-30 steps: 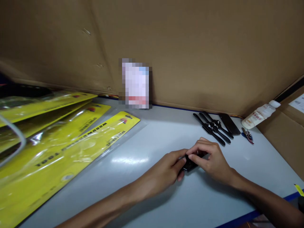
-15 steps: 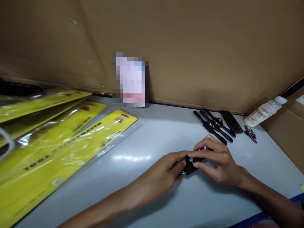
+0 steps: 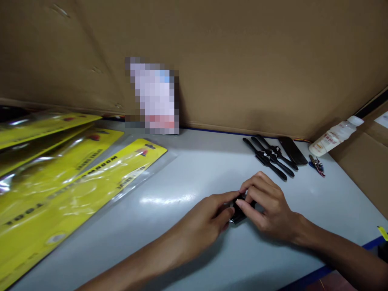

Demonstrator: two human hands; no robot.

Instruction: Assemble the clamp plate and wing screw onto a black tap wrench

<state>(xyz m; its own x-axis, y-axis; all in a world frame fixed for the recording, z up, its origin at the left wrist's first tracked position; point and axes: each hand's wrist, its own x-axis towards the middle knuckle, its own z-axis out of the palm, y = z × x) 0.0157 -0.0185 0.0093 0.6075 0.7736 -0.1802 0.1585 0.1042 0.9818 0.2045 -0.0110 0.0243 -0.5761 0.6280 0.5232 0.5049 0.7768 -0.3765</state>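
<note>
Pinching a small black part [image 3: 238,212] between both hands: left hand [image 3: 203,220] closes finger and thumb on its near-left end, right hand [image 3: 268,204] curls over it from the right, fingertips clamped on top. The part sits low, touching or just above the table [image 3: 188,178]; cannot tell which, as the fingers cover most of it. Beyond the right hand, well apart, lie black tools [image 3: 268,157] side by side, then a dark flat bar [image 3: 292,150], a small clip [image 3: 317,165], and a white bottle [image 3: 336,137] tipped against the cardboard wall [image 3: 242,60]. Far left of the left hand, yellow packs [image 3: 75,178] overlap in a fan. Risk, as judged: the part is small and glossy, and both grips are fingertip-only, so an uneven squeeze could flick it out across the smooth table. The covering fingers also hide the joint being worked, so misalignment could go unnoticed.
</note>
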